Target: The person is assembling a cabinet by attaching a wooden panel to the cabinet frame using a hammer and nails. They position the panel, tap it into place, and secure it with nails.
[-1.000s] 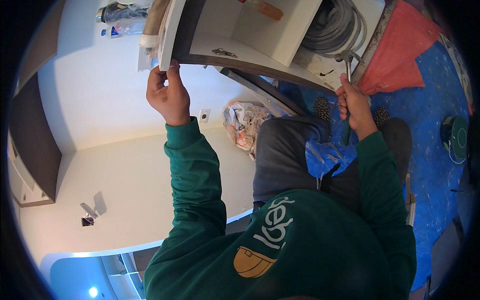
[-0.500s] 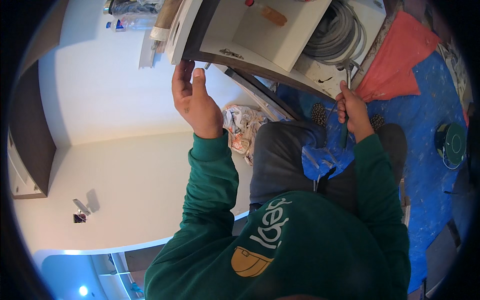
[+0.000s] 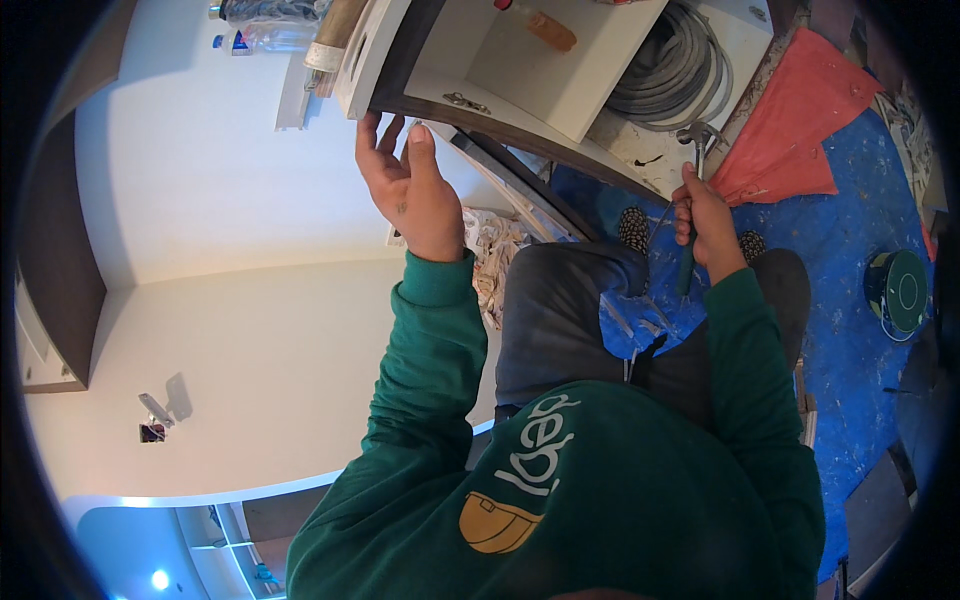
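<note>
A claw hammer with a metal head and dark green grip is held upright in my right hand, its fingers wrapped round the shaft. The hammer's head stands in front of the white cabinet's lower compartment. My left hand is raised at the cabinet's dark brown front edge, near its left corner. Its fingers are apart and thumb up, with the fingertips at or just behind the edge; whether they touch it I cannot tell. Nothing shows in that hand. A metal hinge sits inside the cabinet wall.
A coil of grey hose or cable and an orange-filled bottle lie in the cabinet. Red cloth lies beside it on blue floor sheeting. A green bucket stands at right; crumpled plastic bags lie near my knee.
My left hand has shifted slightly right and down along the cabinet edge, its fingers spreading more. The right hand keeps its hold on the hammer and has barely moved.
</note>
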`<state>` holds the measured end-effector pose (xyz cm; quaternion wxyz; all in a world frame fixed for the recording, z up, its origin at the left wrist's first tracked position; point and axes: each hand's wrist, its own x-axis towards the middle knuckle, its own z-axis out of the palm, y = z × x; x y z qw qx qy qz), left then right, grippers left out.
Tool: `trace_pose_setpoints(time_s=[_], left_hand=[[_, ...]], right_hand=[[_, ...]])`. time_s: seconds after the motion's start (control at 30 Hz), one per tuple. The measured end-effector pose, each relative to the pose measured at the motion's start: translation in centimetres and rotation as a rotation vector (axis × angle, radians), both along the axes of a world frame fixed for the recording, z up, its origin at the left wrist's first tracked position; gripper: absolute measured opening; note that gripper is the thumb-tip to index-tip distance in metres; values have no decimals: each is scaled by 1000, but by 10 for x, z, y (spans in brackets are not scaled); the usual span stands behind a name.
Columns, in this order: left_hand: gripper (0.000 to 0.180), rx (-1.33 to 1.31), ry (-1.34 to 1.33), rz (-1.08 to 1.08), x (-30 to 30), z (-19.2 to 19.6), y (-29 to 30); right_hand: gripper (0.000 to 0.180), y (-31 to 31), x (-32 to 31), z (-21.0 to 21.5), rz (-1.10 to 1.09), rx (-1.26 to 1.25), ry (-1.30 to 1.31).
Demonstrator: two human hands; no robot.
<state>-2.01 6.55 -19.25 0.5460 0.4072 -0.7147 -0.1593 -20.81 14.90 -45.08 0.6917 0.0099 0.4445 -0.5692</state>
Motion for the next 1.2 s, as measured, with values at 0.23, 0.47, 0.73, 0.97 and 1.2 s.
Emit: trace_pose_setpoints(time_s=[0.23, 0.47, 0.73, 0.97, 1.2], left_hand=[[41, -61, -20, 82, 7, 15, -33], [36, -174, -111, 147, 12, 11, -42], [29, -135, -118, 174, 9, 13, -41], [19, -165, -92, 227, 17, 21, -42], [21, -221, -66, 211, 10, 26, -48]], right_hand=[[50, -1, -2, -6, -29, -6, -17], [49, 1, -3, -3, -37, -19, -20], [48, 1, -6, -3, -42, -4, -54], [48, 1, -5, -5, -51, -11, -70], [47, 0, -7, -6, -52, 5, -96]])
